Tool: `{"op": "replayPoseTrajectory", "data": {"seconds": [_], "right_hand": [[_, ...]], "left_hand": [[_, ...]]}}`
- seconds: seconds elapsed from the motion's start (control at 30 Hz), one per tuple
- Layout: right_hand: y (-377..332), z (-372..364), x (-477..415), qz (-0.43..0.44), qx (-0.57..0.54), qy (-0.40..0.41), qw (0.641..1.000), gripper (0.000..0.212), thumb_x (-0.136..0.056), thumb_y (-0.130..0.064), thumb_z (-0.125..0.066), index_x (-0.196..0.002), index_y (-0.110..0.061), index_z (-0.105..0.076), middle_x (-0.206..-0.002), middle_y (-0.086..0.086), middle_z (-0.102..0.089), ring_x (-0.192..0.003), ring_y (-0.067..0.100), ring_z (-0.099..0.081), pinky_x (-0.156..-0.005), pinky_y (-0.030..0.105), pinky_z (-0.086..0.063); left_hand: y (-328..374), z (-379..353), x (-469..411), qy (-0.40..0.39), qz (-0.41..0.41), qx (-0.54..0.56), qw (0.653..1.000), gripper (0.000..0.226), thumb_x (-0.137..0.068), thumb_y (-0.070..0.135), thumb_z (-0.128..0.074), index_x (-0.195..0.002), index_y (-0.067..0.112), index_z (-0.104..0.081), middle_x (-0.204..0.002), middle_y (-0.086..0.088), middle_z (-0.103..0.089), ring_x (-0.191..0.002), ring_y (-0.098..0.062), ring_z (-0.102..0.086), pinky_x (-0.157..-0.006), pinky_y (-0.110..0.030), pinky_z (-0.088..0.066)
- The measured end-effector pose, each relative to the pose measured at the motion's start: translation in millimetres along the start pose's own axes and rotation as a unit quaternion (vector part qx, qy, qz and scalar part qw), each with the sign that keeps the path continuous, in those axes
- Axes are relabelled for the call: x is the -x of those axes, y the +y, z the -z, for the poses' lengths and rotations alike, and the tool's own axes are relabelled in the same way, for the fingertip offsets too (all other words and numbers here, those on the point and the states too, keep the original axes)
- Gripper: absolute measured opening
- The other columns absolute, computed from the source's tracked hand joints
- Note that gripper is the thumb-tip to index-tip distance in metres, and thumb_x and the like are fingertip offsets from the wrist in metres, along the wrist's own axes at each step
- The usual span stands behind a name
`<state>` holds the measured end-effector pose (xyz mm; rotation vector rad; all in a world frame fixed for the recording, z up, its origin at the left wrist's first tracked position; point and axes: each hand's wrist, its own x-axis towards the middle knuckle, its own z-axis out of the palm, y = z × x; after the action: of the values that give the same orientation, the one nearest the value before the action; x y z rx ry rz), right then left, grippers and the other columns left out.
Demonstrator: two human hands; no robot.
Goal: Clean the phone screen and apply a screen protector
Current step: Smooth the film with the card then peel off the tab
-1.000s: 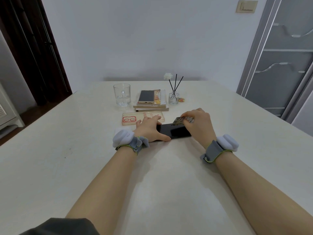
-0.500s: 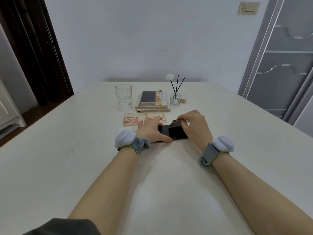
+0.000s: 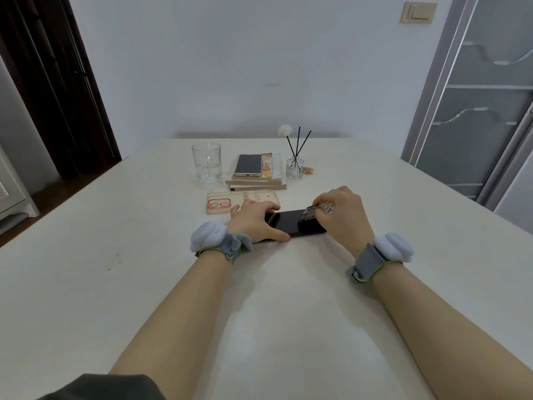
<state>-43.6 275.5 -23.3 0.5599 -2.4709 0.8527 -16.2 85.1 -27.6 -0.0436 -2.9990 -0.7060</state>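
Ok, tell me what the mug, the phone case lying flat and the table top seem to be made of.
Mug: clear glass, seemingly; its handle shows through the wall, with bright glints. Phone case: translucent, glossy, likely soft plastic or silicone; the surface beneath shows through around its red print. Table top: off-white, smooth, faint sheen; stone or laminate, cannot tell.

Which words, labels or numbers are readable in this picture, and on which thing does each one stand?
Nothing reads clearly.
Clear phone case: red marks, too blurred.
Diffuser bottle label: too small.
Card in the right hand: a pattern, no legible text.
Black phone: screen dark, no text.
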Motion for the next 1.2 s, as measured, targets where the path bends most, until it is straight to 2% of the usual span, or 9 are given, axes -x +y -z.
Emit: {"op": "replayPoseTrajectory", "data": {"seconds": [0.13,0.3,0.5,0.63,0.8,1.2], "right_hand": [[-3.5,-3.2,-0.5,0.010,-0.005,-0.016,1.000,0.022,-0.081,-0.005,-0.056,-0.091,-0.008,-0.075,-0.091,0.009,-0.071,-0.102,0.024,-0.051,-0.087,0.034,-0.042],[-5.7,-7.5,-2.7,0.022,0.006,-0.034,0.999,0.023,-0.082,-0.004,-0.055,-0.092,-0.008,-0.075,-0.093,0.011,-0.071,-0.104,0.026,-0.051,-0.087,0.035,-0.042],[-5.5,-10.3,-4.1,0.037,0.032,-0.044,0.998,0.024,-0.085,-0.003,-0.051,-0.092,-0.006,-0.074,-0.095,0.011,-0.070,-0.104,0.026,-0.050,-0.081,0.023,-0.032],[-5.0,-7.4,-5.1,0.026,0.019,-0.009,0.999,0.023,-0.084,-0.002,-0.052,-0.082,-0.004,-0.075,-0.088,0.010,-0.071,-0.102,0.025,-0.052,-0.081,0.028,-0.038],[-8.0,-11.6,-5.6,0.031,0.040,-0.045,0.998,0.026,-0.086,-0.003,-0.049,-0.089,-0.004,-0.075,-0.095,0.010,-0.071,-0.107,0.025,-0.049,-0.083,0.025,-0.034],[-8.2,-14.3,-6.3,0.015,0.039,-0.024,0.999,0.025,-0.086,-0.004,-0.049,-0.087,-0.003,-0.074,-0.092,0.012,-0.070,-0.106,0.023,-0.049,-0.076,0.023,-0.030]], "left_hand": [[-0.7,-0.2,-0.5,0.002,-0.002,-0.010,1.000,0.068,-0.070,0.053,-0.073,-0.131,0.035,-0.048,-0.132,0.005,-0.051,-0.132,-0.020,-0.028,-0.112,-0.046,-0.017],[-1.4,0.1,-1.6,-0.001,0.003,-0.018,1.000,0.071,-0.070,0.054,-0.072,-0.133,0.033,-0.047,-0.135,0.003,-0.050,-0.134,-0.021,-0.027,-0.112,-0.046,-0.016],[-0.7,-1.5,-2.3,-0.001,0.010,-0.021,1.000,0.076,-0.069,0.054,-0.073,-0.135,0.028,-0.047,-0.137,0.000,-0.048,-0.135,-0.020,-0.025,-0.113,-0.044,-0.015],[-0.3,-1.3,-3.3,-0.003,0.011,-0.024,1.000,0.076,-0.069,0.055,-0.072,-0.135,0.027,-0.047,-0.137,0.000,-0.048,-0.135,-0.020,-0.025,-0.113,-0.045,-0.015],[0.0,-1.2,-2.5,-0.005,0.012,-0.025,1.000,0.076,-0.069,0.054,-0.072,-0.136,0.027,-0.046,-0.137,0.000,-0.048,-0.136,-0.020,-0.025,-0.113,-0.045,-0.015],[-1.2,-1.7,-2.9,-0.003,0.011,-0.026,1.000,0.077,-0.069,0.056,-0.072,-0.135,0.027,-0.047,-0.137,0.000,-0.048,-0.135,-0.020,-0.025,-0.112,-0.043,-0.016]]}}
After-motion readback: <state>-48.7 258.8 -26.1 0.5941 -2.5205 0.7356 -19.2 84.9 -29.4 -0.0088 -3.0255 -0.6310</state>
